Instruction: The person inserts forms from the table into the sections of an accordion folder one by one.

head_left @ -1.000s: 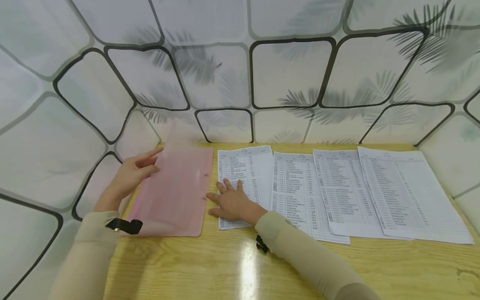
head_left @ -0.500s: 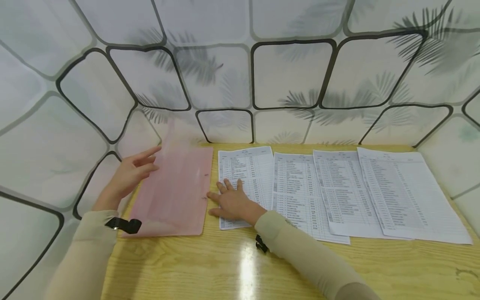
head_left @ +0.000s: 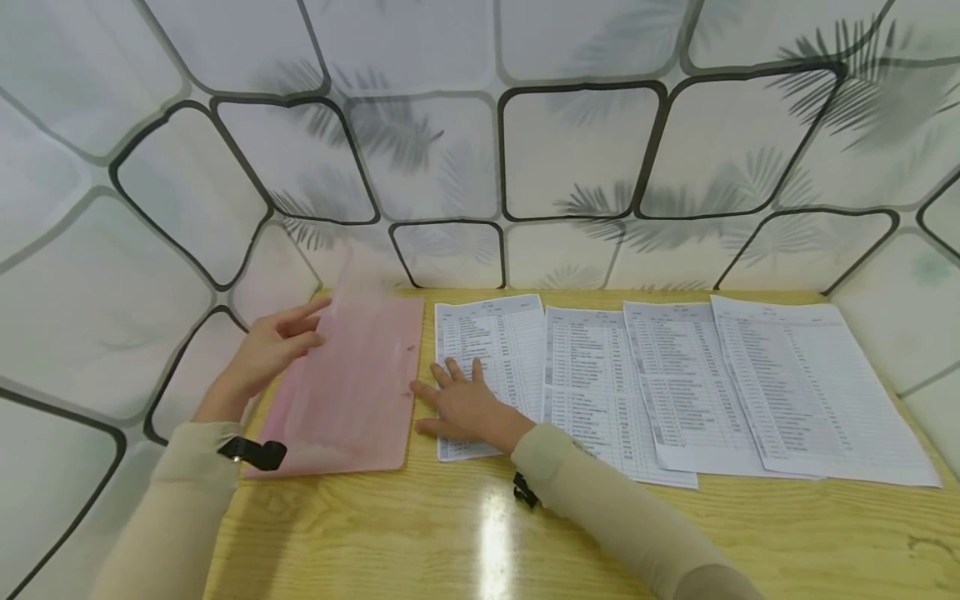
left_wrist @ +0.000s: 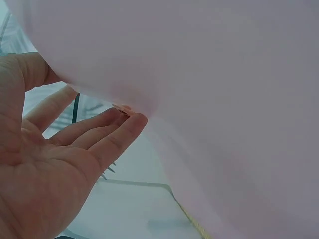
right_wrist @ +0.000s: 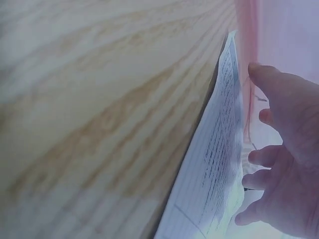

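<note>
- The left hand (head_left: 266,354) sits at the far left edge of the wooden table (head_left: 465,533), fingers straight and relaxed, their tips touching the raised cover of the pink folder (head_left: 345,387) — it props the cover rather than gripping it.
- The pink folder lies on the table's left part, its translucent front cover lifted and tilted up towards the wall.
- The right hand (head_left: 461,404) rests flat, fingers spread, on the leftmost sheet (head_left: 491,342), just beside the folder's right edge — pressing down, not pinching.
- Three more printed sheets (head_left: 675,383) lie in an overlapping row running to the right.
- A patterned screen (head_left: 577,150) closes in the table behind and at both sides.
</note>
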Motion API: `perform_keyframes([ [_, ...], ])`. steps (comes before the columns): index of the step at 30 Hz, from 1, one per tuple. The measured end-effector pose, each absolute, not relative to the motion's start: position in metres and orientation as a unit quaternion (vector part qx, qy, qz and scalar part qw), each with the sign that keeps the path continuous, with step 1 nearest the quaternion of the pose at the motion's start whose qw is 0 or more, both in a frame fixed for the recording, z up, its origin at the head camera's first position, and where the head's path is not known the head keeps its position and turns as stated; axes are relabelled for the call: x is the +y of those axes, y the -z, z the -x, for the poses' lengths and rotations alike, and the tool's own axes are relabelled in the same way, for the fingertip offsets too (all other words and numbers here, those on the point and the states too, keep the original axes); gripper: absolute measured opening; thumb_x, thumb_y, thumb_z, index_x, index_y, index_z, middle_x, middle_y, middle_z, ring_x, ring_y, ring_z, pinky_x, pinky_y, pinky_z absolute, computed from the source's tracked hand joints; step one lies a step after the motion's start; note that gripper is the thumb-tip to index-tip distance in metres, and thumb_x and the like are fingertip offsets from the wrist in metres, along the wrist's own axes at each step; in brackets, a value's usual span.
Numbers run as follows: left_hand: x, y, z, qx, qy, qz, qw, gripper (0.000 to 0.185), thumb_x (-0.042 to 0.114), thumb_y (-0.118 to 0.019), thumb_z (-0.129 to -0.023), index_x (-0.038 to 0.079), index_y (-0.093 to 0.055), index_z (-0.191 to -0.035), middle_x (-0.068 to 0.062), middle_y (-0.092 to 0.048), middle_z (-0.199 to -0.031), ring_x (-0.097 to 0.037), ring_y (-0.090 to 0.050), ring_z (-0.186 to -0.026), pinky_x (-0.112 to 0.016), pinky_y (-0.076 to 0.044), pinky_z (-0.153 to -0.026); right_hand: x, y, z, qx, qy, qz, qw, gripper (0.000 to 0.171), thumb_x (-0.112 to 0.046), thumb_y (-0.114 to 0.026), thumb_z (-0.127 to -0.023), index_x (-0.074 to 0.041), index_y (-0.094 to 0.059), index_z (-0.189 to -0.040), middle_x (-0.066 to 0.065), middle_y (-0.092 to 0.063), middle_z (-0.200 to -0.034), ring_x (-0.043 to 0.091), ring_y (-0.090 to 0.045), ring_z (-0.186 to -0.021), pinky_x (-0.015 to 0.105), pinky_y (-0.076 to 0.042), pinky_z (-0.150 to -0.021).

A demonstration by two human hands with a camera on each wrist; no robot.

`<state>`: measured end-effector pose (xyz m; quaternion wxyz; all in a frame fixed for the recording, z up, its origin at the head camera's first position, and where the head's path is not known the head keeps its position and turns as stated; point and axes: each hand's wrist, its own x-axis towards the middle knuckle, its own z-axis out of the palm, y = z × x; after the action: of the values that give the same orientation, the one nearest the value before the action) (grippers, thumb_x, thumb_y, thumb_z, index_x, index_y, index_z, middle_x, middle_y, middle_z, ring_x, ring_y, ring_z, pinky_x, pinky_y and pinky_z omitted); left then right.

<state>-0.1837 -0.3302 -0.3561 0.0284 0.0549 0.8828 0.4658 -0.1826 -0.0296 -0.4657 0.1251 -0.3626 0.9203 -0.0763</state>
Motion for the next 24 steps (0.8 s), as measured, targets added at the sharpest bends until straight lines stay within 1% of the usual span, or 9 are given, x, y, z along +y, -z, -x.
perform_keyframes([
  [1, -0.329, 0.356, 0.184, 0.883, -0.464, -0.058, 0.029, 0.061, 0.010, -0.068, -0.100, 0.007, -0.049, -0.157, -0.026, -0.052, -0.154, -0.001, -0.060, -0.122, -0.014, -0.052, -0.083, -0.028, 0.465, 0.182, 0.920, 0.081, 0.362, 0.126, 0.073, -0.065, -0.046, -0.105, -0.032, -0.029, -0.168, 0.017, -0.022, -0.174, 0.043, -0.018, -0.161, 0.077, -0.016, -0.122],
  [4, -0.327, 0.357, 0.185, 0.886, -0.458, -0.071, 0.029, 0.060, 0.012, -0.068, -0.100, 0.007, -0.049, -0.157, -0.025, -0.053, -0.154, 0.009, -0.061, -0.109, -0.014, -0.052, -0.081, -0.022, 0.460, 0.182, 0.922, 0.098, 0.351, 0.133, 0.072, -0.064, -0.048, -0.106, -0.032, -0.029, -0.168, 0.015, -0.022, -0.175, 0.042, -0.017, -0.162, 0.076, -0.016, -0.122],
  [8, -0.325, 0.357, 0.184, 0.892, -0.447, -0.067, 0.031, 0.060, 0.014, -0.068, -0.100, 0.008, -0.049, -0.157, -0.025, -0.055, -0.152, 0.012, -0.059, -0.108, -0.015, -0.052, -0.081, -0.008, 0.454, 0.186, 0.924, 0.136, 0.331, 0.138, 0.075, -0.062, -0.051, -0.105, -0.030, -0.026, -0.169, 0.014, -0.019, -0.176, 0.041, -0.017, -0.162, 0.075, -0.017, -0.123],
  [10, -0.325, 0.357, 0.184, 0.894, -0.443, -0.062, 0.034, 0.060, 0.013, -0.067, -0.100, 0.009, -0.049, -0.158, -0.025, -0.054, -0.152, 0.016, -0.057, -0.108, -0.014, -0.052, -0.081, 0.002, 0.453, 0.190, 0.924, 0.158, 0.322, 0.134, 0.076, -0.061, -0.051, -0.105, -0.028, -0.025, -0.169, 0.015, -0.019, -0.176, 0.042, -0.019, -0.161, 0.075, -0.019, -0.123],
  [13, -0.325, 0.357, 0.183, 0.894, -0.441, -0.064, 0.038, 0.061, 0.013, -0.067, -0.100, 0.009, -0.048, -0.158, -0.025, -0.053, -0.154, 0.016, -0.058, -0.104, -0.014, -0.052, -0.081, 0.022, 0.453, 0.196, 0.924, 0.187, 0.310, 0.122, 0.077, -0.060, -0.052, -0.106, -0.026, -0.025, -0.169, 0.018, -0.018, -0.176, 0.043, -0.020, -0.161, 0.074, -0.021, -0.123],
  [18, -0.324, 0.356, 0.182, 0.895, -0.440, -0.068, 0.041, 0.061, 0.014, -0.067, -0.101, 0.010, -0.048, -0.158, -0.023, -0.052, -0.156, 0.009, -0.062, -0.104, -0.015, -0.052, -0.080, 0.060, 0.446, 0.203, 0.926, 0.226, 0.283, 0.104, 0.077, -0.058, -0.053, -0.106, -0.023, -0.025, -0.170, 0.020, -0.018, -0.175, 0.046, -0.022, -0.160, 0.074, -0.020, -0.123],
  [24, -0.324, 0.355, 0.182, 0.897, -0.435, -0.074, 0.033, 0.059, 0.013, -0.067, -0.101, 0.008, -0.049, -0.157, -0.023, -0.054, -0.154, 0.011, -0.061, -0.100, -0.016, -0.053, -0.079, 0.105, 0.440, 0.209, 0.937, 0.239, 0.247, 0.070, 0.077, -0.054, -0.056, -0.106, -0.021, -0.026, -0.169, 0.023, -0.021, -0.174, 0.048, -0.026, -0.157, 0.074, -0.023, -0.122],
])
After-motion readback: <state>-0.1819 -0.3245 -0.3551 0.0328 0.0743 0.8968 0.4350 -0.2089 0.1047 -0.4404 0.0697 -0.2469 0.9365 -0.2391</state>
